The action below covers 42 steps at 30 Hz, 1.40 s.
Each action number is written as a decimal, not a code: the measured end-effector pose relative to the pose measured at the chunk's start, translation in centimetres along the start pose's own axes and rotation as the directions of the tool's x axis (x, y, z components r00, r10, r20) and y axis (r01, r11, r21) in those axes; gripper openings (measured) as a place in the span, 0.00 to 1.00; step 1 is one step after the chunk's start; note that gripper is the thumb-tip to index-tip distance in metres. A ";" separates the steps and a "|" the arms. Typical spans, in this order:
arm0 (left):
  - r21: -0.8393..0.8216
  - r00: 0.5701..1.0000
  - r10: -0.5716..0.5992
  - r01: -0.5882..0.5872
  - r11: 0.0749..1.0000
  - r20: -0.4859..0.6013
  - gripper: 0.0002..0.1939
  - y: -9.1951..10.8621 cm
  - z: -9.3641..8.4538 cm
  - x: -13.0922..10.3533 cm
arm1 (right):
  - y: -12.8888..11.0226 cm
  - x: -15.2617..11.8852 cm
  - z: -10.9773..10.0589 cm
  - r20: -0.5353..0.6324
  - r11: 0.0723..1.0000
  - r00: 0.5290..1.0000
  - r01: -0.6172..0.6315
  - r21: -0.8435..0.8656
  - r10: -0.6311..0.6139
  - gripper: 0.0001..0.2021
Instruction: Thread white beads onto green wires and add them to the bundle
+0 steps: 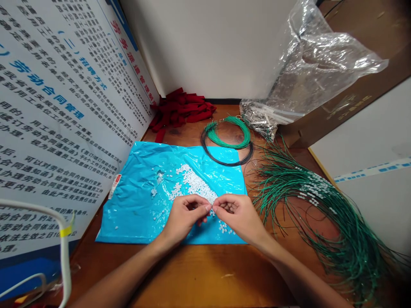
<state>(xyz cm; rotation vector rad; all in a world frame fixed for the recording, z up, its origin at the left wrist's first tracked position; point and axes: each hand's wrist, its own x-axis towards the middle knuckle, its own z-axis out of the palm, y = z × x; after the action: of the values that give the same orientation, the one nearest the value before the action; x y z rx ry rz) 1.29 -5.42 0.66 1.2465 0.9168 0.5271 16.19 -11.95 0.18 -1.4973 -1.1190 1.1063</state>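
Note:
A blue plastic sheet [128,214] lies on the wooden table, with a spread of small white pieces [195,182] on it. Over the near part of these pieces, my left hand [188,214] and my right hand [236,214] meet at the fingertips. Each has its thumb and index finger pinched together; whatever lies between them is too small to make out. The other fingers of both hands are curled in.
Green and black wire coils [229,145] lie behind the sheet. To the right spreads a big bundle of green wires [349,231] with white pieces on it. Red fabric strips [183,109], a clear bag of metal parts [260,119] and a cardboard box [346,98] stand farther back; a white cable [64,256] is near left.

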 end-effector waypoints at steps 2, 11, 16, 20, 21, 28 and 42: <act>0.034 1.000 0.019 -0.019 0.999 -0.013 0.08 0.1 0.0 0.0 | 0.0 0.0 0.0 0.004 1.000 1.000 -0.007 0.009 0.007 0.05; -0.009 0.998 -0.037 0.038 0.999 0.049 0.09 0.0 -0.3 0.0 | 0.0 -0.2 -0.1 -0.003 0.999 1.000 0.024 -0.049 -0.024 0.05; -0.006 0.998 -0.033 0.034 0.999 0.045 0.08 -0.1 -0.2 0.1 | -0.3 -0.2 -0.1 -0.024 0.994 0.999 0.045 -0.103 -0.047 0.05; 0.021 0.999 -0.031 0.030 0.999 0.026 0.08 0.0 -0.2 0.0 | -0.4 -0.2 -0.1 -0.025 0.994 0.999 0.045 -0.104 -0.048 0.05; 0.027 0.999 -0.032 0.032 0.999 0.026 0.08 0.1 -0.2 0.0 | -0.4 -0.2 -0.1 -0.025 0.995 0.999 0.042 -0.095 -0.045 0.06; 0.012 0.997 -0.041 0.040 0.999 0.065 0.09 -0.5 0.1 -0.1 | 0.6 -0.8 -0.6 -0.002 0.991 0.998 0.063 -0.119 -0.063 0.06; 0.648 0.924 0.236 -0.379 0.660 0.299 0.03 0.2 -1.1 0.3 | 1.7 -1.0 -1.6 0.012 0.998 0.999 -0.030 -0.053 0.031 0.05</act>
<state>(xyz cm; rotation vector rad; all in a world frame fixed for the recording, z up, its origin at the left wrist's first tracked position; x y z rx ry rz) 0.61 -4.53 0.71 2.1467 0.7546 0.3095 17.86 -13.40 -1.13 -1.5553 -1.1457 1.1158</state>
